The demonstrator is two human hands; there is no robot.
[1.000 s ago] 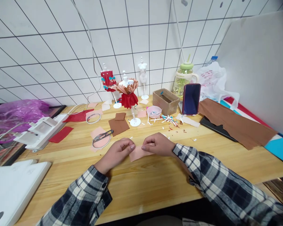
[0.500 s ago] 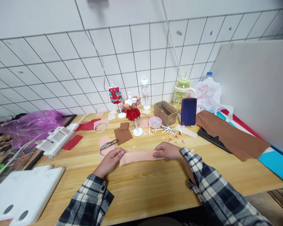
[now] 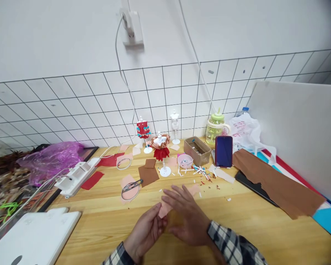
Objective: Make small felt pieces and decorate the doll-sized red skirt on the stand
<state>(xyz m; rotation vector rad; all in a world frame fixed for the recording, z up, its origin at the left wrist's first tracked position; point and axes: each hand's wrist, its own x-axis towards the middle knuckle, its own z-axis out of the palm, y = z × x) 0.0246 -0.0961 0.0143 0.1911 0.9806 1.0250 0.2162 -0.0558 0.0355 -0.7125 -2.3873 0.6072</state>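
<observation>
My left hand [image 3: 146,231] pinches one end of a pale pink strip of crepe paper or cloth [image 3: 164,209] between thumb and fingers. My right hand [image 3: 189,217] lies across the strip with its fingers stretched out and slightly spread, hiding the strip's middle. The far end of the strip shows beyond the right fingers. Past the hands, a small white dress-form stand [image 3: 164,170] wears a ruffled brown collar and a red ruffle. Thread snips [image 3: 132,185] rest on a pink piece with a ring, left of the hands.
Brown squares [image 3: 149,175], a pink bowl [image 3: 185,161], a cardboard box [image 3: 198,151] and scattered scraps lie behind the hands. A phone [image 3: 224,151] stands at right, near a large brown sheet [image 3: 276,180]. A power strip [image 3: 75,179] and a white board [image 3: 34,235] are at left.
The strip was stretched level between both hands. Now the hands are closer together and nearer me; the right has let go its pinch and spread its fingers over the strip. The view has tilted up.
</observation>
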